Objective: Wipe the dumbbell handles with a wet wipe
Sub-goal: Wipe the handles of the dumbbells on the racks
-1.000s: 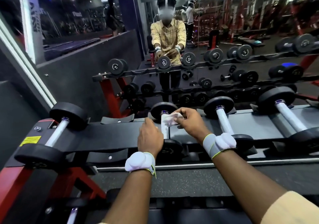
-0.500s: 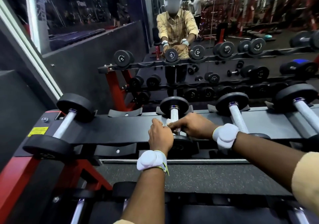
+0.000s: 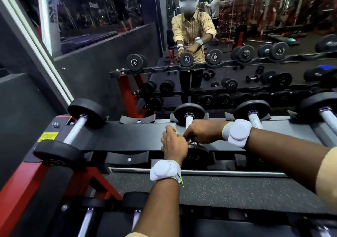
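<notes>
- Head view, hands: our right hand (image 3: 200,132) lies across the handle (image 3: 188,122) of the dumbbell (image 3: 189,113), with its fingers curled round the bar towards its near end.
- Our left hand (image 3: 174,143) sits just beside it and meets the right fingertips. Its fingers are curled, but we cannot tell what they grip.
- A white wristband (image 3: 164,171) sits on the left wrist, and another sits on the right.
- Task item: the dumbbell rests on the top tier of the rack (image 3: 127,136), with its far plate towards the mirror (image 3: 255,36).
- Neighbours: a second dumbbell (image 3: 76,127) lies well to the left and a third dumbbell (image 3: 253,113) lies just to the right.
- Room: the mirror reflects the person and the gym.
</notes>
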`<state>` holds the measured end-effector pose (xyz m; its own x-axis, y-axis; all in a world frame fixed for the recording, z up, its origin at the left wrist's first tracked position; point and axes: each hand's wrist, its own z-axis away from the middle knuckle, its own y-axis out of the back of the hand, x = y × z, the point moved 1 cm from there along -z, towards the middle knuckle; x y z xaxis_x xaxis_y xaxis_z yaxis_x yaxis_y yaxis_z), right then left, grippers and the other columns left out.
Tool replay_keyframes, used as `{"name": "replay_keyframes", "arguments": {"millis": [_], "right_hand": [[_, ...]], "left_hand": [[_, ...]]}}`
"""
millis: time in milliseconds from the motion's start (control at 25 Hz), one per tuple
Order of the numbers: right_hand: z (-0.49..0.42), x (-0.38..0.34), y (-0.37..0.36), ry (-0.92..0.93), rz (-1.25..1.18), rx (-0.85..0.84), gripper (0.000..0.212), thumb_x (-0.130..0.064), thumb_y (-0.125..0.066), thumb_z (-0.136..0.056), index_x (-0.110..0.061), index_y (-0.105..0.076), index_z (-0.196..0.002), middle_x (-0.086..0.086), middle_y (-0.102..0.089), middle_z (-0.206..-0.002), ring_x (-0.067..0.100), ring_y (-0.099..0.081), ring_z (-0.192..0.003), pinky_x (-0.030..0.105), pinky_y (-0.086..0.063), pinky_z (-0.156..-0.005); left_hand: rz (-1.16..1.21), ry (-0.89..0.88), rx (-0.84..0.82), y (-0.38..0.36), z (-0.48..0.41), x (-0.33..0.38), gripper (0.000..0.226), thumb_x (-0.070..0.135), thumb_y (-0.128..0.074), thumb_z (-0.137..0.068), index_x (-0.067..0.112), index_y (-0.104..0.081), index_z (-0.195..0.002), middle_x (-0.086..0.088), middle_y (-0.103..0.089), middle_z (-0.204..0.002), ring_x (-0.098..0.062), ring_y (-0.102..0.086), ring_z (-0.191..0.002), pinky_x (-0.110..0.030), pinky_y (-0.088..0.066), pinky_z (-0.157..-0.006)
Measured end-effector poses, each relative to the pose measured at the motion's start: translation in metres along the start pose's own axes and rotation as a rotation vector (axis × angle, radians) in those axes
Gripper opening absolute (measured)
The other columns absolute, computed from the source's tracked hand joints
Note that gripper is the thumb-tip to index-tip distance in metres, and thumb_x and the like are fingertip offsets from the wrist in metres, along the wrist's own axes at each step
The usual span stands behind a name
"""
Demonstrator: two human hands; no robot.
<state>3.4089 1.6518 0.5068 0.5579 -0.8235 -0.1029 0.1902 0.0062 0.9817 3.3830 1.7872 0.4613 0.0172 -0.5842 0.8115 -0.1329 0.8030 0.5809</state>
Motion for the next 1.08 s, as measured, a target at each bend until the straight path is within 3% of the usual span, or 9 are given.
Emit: {"name": "replay_keyframes", "arguments": {"millis": [120, 200, 320, 400, 520, 600, 800, 960, 1080], "right_hand": [[-0.001, -0.007, -0.005, -0.02, 0.052, 0.024, 0.043, -0.012, -0.049, -0.084, -0.036, -0.063, -0.115, 0.005, -0.071, -0.104, 0.029, -0.063, -0.095, 0.036, -0.051, -0.078], [-0.003, -0.009, -0.006, 0.007, 0.129, -0.016, 0.035, -0.01, -0.049, -0.083, -0.027, -0.064, -0.109, 0.01, -0.069, -0.099, 0.033, -0.062, -0.091, 0.036, -0.049, -0.071], [0.0, -0.01, -0.001, 0.022, 0.173, -0.035, 0.034, -0.014, -0.05, -0.087, -0.031, -0.065, -0.111, 0.006, -0.069, -0.101, 0.03, -0.062, -0.093, 0.03, -0.042, -0.069], [0.0, -0.004, 0.001, 0.011, 0.18, 0.004, 0.033, -0.016, -0.051, -0.085, -0.033, -0.063, -0.109, 0.005, -0.069, -0.099, 0.03, -0.063, -0.09, 0.032, -0.047, -0.07], [0.004, -0.009, -0.002, 0.066, 0.103, -0.046, 0.033, -0.007, -0.051, -0.079, -0.026, -0.066, -0.101, 0.006, -0.07, -0.087, 0.028, -0.06, -0.077, 0.034, -0.047, -0.068], [0.006, -0.006, 0.003, 0.069, 0.091, 0.003, 0.045, -0.007, -0.05, -0.081, -0.034, -0.067, -0.111, 0.001, -0.072, -0.094, 0.024, -0.06, -0.083, 0.03, -0.046, -0.07], [0.004, -0.008, 0.002, 0.056, 0.008, -0.048, 0.043, -0.003, -0.049, -0.082, -0.027, -0.069, -0.111, 0.004, -0.072, -0.096, 0.025, -0.062, -0.089, 0.024, -0.039, -0.072], [0.004, -0.015, 0.005, 0.032, -0.05, -0.069, 0.041, 0.0, -0.047, -0.082, -0.02, -0.069, -0.111, 0.005, -0.071, -0.097, 0.022, -0.058, -0.082, 0.022, -0.035, -0.071], [0.016, -0.014, -0.003, 0.031, -0.099, 0.046, 0.047, 0.0, -0.049, -0.079, -0.026, -0.07, -0.113, 0.0, -0.073, -0.101, 0.017, -0.061, -0.089, 0.018, -0.036, -0.073]], "left_hand": [[0.028, 0.017, 0.014, -0.001, 0.001, -0.003, 0.021, 0.004, -0.035, -0.092, 0.016, -0.042, -0.108, -0.015, -0.05, -0.125, -0.033, -0.039, -0.122, -0.043, -0.032, -0.102], [0.038, 0.024, 0.022, -0.001, 0.001, -0.004, 0.021, 0.005, -0.035, -0.093, 0.016, -0.043, -0.108, -0.014, -0.05, -0.124, -0.033, -0.039, -0.122, -0.045, -0.033, -0.102], [0.045, 0.02, 0.024, -0.001, 0.002, -0.002, 0.017, 0.007, -0.034, -0.094, 0.017, -0.042, -0.106, -0.013, -0.051, -0.124, -0.033, -0.04, -0.121, -0.046, -0.034, -0.102], [0.062, 0.019, 0.026, -0.002, 0.003, -0.001, 0.013, 0.009, -0.035, -0.096, 0.018, -0.04, -0.105, -0.014, -0.052, -0.123, -0.033, -0.041, -0.12, -0.047, -0.034, -0.101], [0.063, 0.021, 0.033, -0.001, 0.002, -0.001, 0.012, 0.012, -0.035, -0.098, 0.017, -0.041, -0.107, -0.013, -0.052, -0.122, -0.033, -0.042, -0.119, -0.046, -0.035, -0.1], [0.069, 0.021, 0.037, -0.002, 0.002, -0.002, 0.01, 0.014, -0.035, -0.099, 0.017, -0.042, -0.106, -0.013, -0.053, -0.121, -0.033, -0.042, -0.119, -0.046, -0.035, -0.1], [0.067, 0.031, 0.026, -0.003, 0.0, -0.003, 0.011, 0.018, -0.034, -0.1, 0.016, -0.043, -0.106, -0.013, -0.054, -0.121, -0.033, -0.043, -0.119, -0.046, -0.035, -0.099], [0.076, 0.031, 0.027, -0.001, 0.0, -0.001, 0.012, 0.019, -0.034, -0.101, 0.015, -0.043, -0.107, -0.013, -0.053, -0.121, -0.033, -0.043, -0.118, -0.047, -0.035, -0.099], [0.082, 0.03, 0.021, -0.003, 0.001, -0.002, 0.01, 0.02, -0.033, -0.101, 0.017, -0.042, -0.105, -0.013, -0.053, -0.121, -0.033, -0.044, -0.118, -0.046, -0.035, -0.099]]}}
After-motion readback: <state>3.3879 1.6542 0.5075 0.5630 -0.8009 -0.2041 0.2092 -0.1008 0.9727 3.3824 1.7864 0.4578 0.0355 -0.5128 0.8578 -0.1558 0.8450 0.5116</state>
